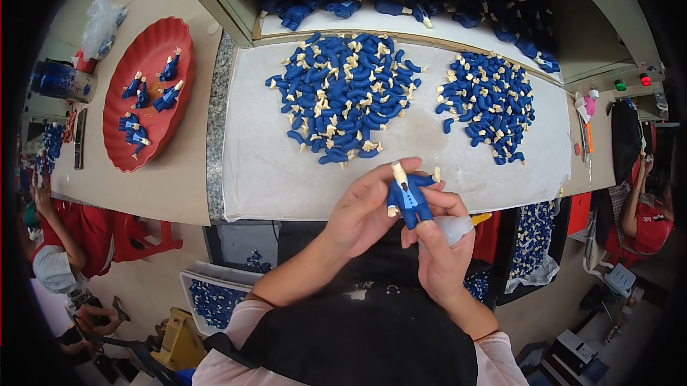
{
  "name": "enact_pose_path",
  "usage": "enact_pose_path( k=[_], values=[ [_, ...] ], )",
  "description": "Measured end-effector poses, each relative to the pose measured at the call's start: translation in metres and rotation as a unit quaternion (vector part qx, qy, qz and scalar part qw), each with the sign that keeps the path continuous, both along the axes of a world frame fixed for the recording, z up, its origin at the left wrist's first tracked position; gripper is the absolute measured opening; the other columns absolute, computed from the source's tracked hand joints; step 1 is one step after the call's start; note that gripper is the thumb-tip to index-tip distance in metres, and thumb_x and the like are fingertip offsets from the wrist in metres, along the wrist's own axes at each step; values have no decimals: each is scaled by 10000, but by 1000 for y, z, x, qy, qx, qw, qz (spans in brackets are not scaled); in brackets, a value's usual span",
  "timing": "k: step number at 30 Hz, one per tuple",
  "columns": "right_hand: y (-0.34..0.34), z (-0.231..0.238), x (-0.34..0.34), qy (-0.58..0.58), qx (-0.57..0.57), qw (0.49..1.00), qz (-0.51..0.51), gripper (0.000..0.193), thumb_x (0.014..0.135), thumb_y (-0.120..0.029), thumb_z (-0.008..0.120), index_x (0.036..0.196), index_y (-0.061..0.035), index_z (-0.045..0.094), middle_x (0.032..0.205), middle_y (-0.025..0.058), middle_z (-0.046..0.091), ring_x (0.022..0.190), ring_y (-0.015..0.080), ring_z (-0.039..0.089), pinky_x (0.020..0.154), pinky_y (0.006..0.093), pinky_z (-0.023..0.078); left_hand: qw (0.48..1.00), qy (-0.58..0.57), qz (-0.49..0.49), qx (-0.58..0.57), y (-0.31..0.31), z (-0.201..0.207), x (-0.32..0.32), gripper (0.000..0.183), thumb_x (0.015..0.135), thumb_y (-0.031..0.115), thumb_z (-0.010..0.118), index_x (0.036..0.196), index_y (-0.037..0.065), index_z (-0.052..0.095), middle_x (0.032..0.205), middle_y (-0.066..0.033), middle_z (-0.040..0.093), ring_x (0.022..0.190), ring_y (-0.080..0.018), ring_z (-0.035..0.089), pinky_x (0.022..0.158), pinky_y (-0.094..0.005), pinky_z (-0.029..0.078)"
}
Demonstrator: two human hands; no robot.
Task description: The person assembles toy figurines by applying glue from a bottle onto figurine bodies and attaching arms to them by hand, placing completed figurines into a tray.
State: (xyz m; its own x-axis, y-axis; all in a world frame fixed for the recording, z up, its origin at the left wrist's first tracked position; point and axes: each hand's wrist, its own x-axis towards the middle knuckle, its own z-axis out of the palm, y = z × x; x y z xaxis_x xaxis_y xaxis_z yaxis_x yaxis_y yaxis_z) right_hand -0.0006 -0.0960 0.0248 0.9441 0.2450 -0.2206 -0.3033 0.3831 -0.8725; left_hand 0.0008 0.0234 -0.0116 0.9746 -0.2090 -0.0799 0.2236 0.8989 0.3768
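A small headless toy figure (410, 202) in a blue suit, with cream hands and neck, is held upright in front of me, one arm stretched out to the right. My left hand (360, 208) closes on it from the left, thumb beside its shoulder and fingers behind. My right hand (445, 251) pinches its legs with the thumb. Tucked in that same hand is a translucent white squeeze bottle (455, 228) with a yellow tip pointing right. Beyond my hands, a big pile of blue toy arms (343, 96) with cream hands lies on the white work surface (265, 189).
Another pile of blue arm pieces (494, 103) lies at right. A red scalloped tray (149, 46) at left holds several figures. A shelf (429, 19) full of blue parts crosses the back. A white bin (197, 282) stands below left; co-workers in red sit on both sides.
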Motion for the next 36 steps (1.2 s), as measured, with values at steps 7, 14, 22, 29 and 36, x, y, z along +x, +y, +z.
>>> enact_pose_path(
  k=[7,14,22,29,36],
  values=[
    [-11,-10,8,-269,-237,933,13,401,639,-18,684,998,-2,504,847,68,505,611,83,466,573,200,380,982,36,48,177,7,19,-5,343,813,62,533,1138,-2,446,978,-89,561,878,-117,533,769,-244,426],
    [-18,11,29,-343,-352,870,44,286,634,44,648,907,-7,578,764,82,582,565,114,511,513,203,396,945,-3,104,310,3,21,-7,296,805,14,532,1091,-28,472,979,-73,541,847,-86,524,731,-206,427],
    [-14,9,28,-309,-386,869,24,213,653,77,615,850,3,585,728,33,564,563,45,445,518,160,343,940,18,100,325,-4,21,-10,283,830,35,492,1104,-25,458,1040,-90,513,913,-97,504,748,-201,420],
    [-10,8,27,-260,-374,890,5,189,647,78,605,817,4,570,696,11,537,585,33,429,522,153,321,925,11,126,359,-7,17,-10,289,835,56,489,1113,-20,464,991,-76,540,858,-75,491,722,-194,405],
    [-7,1,28,-203,-316,927,10,176,634,84,592,788,11,550,706,28,538,622,52,448,560,166,337,897,24,134,421,-6,18,-10,271,826,63,504,1082,-24,489,917,-75,562,820,-79,502,702,-200,412]
  ],
)
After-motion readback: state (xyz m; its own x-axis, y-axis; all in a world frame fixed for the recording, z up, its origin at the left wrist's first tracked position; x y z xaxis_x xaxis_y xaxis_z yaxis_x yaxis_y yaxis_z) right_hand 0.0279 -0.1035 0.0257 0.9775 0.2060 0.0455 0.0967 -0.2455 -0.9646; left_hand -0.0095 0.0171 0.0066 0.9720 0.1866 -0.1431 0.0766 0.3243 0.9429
